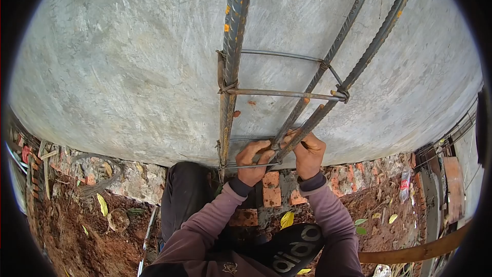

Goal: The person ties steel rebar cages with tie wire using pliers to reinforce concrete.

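Note:
A cage of ribbed steel rebar stands against a grey wall [133, 66]. It has one thick bar [233, 36] on the left and two bars [353, 74] on the right, joined by thin stirrups [284, 93]. My left hand [252, 163] is closed at the lower stirrup, left of the right-hand bars. On their other side, my right hand [309, 155] bends its fingers in a pinch behind the bar. Both sets of fingertips meet around the joint of bar and stirrup. What they pinch is too small or hidden to make out.
Red bricks [271, 197] lie below the hands at the wall's foot. A coil of thin wire [102, 179] lies on the left. A plastic bottle [405, 184] and a wooden board [453, 187] are on the right. A metal rod [148, 238] leans by my leg.

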Demonstrator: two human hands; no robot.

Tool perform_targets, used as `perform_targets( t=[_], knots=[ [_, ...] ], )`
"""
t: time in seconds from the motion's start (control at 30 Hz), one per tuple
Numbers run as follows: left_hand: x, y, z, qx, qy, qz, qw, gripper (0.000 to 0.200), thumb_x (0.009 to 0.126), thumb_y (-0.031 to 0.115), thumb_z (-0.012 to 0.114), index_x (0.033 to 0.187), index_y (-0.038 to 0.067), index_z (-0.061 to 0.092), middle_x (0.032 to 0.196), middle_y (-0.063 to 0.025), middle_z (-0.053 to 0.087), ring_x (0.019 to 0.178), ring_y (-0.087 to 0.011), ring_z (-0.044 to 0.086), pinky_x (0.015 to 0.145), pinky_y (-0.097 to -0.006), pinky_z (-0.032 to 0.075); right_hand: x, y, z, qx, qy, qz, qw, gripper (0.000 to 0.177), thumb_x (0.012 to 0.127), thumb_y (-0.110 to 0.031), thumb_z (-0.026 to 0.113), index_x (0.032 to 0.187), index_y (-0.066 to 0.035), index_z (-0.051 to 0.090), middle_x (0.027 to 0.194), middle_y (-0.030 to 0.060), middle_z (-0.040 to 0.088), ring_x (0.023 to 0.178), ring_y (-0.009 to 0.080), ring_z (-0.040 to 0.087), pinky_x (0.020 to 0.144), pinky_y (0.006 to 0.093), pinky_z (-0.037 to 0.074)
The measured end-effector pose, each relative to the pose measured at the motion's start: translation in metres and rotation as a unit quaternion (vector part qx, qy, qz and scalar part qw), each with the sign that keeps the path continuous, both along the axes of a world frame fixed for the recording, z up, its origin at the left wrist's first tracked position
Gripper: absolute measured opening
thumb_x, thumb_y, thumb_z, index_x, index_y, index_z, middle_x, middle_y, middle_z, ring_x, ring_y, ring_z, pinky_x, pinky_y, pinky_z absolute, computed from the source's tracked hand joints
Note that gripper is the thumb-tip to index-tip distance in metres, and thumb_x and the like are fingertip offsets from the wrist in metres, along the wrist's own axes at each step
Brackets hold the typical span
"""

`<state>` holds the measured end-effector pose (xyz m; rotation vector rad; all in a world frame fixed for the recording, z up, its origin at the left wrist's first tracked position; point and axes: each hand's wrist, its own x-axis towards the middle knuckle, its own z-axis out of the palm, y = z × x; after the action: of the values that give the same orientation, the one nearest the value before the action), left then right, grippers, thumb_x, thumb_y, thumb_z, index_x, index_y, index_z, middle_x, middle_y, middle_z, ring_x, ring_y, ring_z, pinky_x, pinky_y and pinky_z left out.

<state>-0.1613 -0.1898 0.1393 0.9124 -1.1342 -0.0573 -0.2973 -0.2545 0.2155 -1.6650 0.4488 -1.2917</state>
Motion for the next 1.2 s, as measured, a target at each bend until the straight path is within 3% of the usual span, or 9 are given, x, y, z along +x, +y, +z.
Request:
perform_targets(
  t=[0.13, 0.23, 0.43, 0.53, 0.63, 0.73, 1.03, 1.13, 1.2],
  knots=[
    [0.004, 0.001, -0.001, 0.013, -0.02, 0.001, 1.0, 0.019, 0.084, 0.0, 0.075, 0.102, -0.001, 0.066, 0.094, -0.0163, 0.07, 0.083, -0.0256, 0.07, 0.071, -0.0339, 0.055, -0.004, -0.009, 0.0, -0.032, 0.006, 0.045, 0.998, 0.008, 0.091, 0.003, 0.065, 0.095, 0.005, 0.072, 0.095, 0.0109, 0.071, 0.084, 0.0153, 0.066, 0.074, 0.0277, 0.052],
    [0.001, 0.004, -0.001, 0.04, -0.003, -0.004, 0.999, 0.019, 0.085, 0.002, 0.075, 0.101, -0.001, 0.066, 0.094, -0.0157, 0.069, 0.083, -0.0234, 0.07, 0.072, -0.033, 0.055, -0.007, -0.008, 0.004, 0.08, -0.027, 0.092, 0.992, 0.007, 0.091, 0.002, 0.066, 0.094, 0.005, 0.072, 0.096, 0.0111, 0.071, 0.087, 0.0163, 0.066, 0.075, 0.0296, 0.052],
    [-0.005, 0.003, -0.001, 0.071, 0.062, -0.025, 0.995, 0.024, 0.087, 0.007, 0.075, 0.107, -0.002, 0.064, 0.097, -0.0153, 0.069, 0.085, -0.0209, 0.07, 0.074, -0.0326, 0.056, -0.01, -0.017, -0.004, -0.052, 0.064, 0.074, 0.994, 0.008, 0.09, 0.002, 0.066, 0.097, 0.003, 0.072, 0.098, 0.0099, 0.071, 0.091, 0.0154, 0.066, 0.077, 0.0288, 0.052],
    [-0.006, 0.008, 0.006, 0.09, 0.043, -0.013, 0.995, 0.025, 0.088, 0.008, 0.074, 0.108, -0.002, 0.063, 0.097, -0.0147, 0.07, 0.087, -0.0209, 0.07, 0.075, -0.0329, 0.056, -0.012, -0.016, 0.008, -0.025, 0.086, 0.086, 0.992, 0.01, 0.089, 0.004, 0.066, 0.095, 0.002, 0.072, 0.097, 0.0095, 0.071, 0.09, 0.0148, 0.066, 0.077, 0.0285, 0.052],
    [-0.006, 0.005, -0.001, 0.089, 0.067, -0.015, 0.994, 0.025, 0.088, 0.008, 0.074, 0.109, -0.001, 0.064, 0.096, -0.0135, 0.07, 0.088, -0.0202, 0.07, 0.076, -0.0326, 0.055, -0.003, -0.004, 0.019, 0.042, 0.015, 0.083, 0.996, 0.01, 0.087, 0.005, 0.066, 0.094, 0.002, 0.073, 0.094, 0.0101, 0.071, 0.088, 0.016, 0.066, 0.078, 0.0302, 0.051],
    [-0.008, 0.007, -0.004, 0.102, 0.086, -0.035, 0.99, 0.023, 0.088, 0.006, 0.074, 0.107, -0.002, 0.064, 0.098, -0.0116, 0.07, 0.089, -0.0177, 0.068, 0.079, -0.0307, 0.054, -0.011, -0.014, 0.009, -0.024, 0.108, 0.065, 0.992, 0.014, 0.085, 0.008, 0.065, 0.094, 0.0, 0.073, 0.094, 0.0093, 0.071, 0.086, 0.0179, 0.066, 0.08, 0.031, 0.051],
    [-0.005, 0.006, -0.008, 0.11, 0.065, -0.04, 0.991, 0.026, 0.09, 0.006, 0.073, 0.113, -0.003, 0.065, 0.101, -0.0106, 0.071, 0.091, -0.0156, 0.067, 0.081, -0.0294, 0.053, -0.014, -0.007, 0.011, -0.143, 0.191, 0.068, 0.969, 0.023, 0.084, 0.011, 0.062, 0.1, -0.002, 0.072, 0.103, 0.0105, 0.069, 0.1, 0.0208, 0.064, 0.086, 0.0319, 0.05],
    [-0.008, 0.005, -0.007, 0.111, 0.123, -0.063, 0.984, 0.037, 0.089, 0.006, 0.074, 0.123, -0.001, 0.062, 0.105, -0.0113, 0.071, 0.095, -0.0157, 0.066, 0.084, -0.0294, 0.053, -0.015, -0.001, 0.0, -0.098, 0.125, 0.07, 0.985, 0.025, 0.085, 0.012, 0.061, 0.105, 0.0, 0.069, 0.107, 0.0108, 0.068, 0.104, 0.0188, 0.063, 0.089, 0.0318, 0.049],
    [-0.011, 0.006, -0.007, 0.113, 0.158, -0.073, 0.978, 0.039, 0.087, 0.006, 0.076, 0.123, 0.0, 0.063, 0.106, -0.0124, 0.071, 0.095, -0.0162, 0.066, 0.084, -0.03, 0.053, -0.013, -0.001, -0.01, 0.021, 0.046, 0.083, 0.995, 0.026, 0.084, 0.012, 0.061, 0.107, 0.001, 0.068, 0.108, 0.0113, 0.068, 0.106, 0.0179, 0.063, 0.091, 0.0314, 0.049]
  ],
)
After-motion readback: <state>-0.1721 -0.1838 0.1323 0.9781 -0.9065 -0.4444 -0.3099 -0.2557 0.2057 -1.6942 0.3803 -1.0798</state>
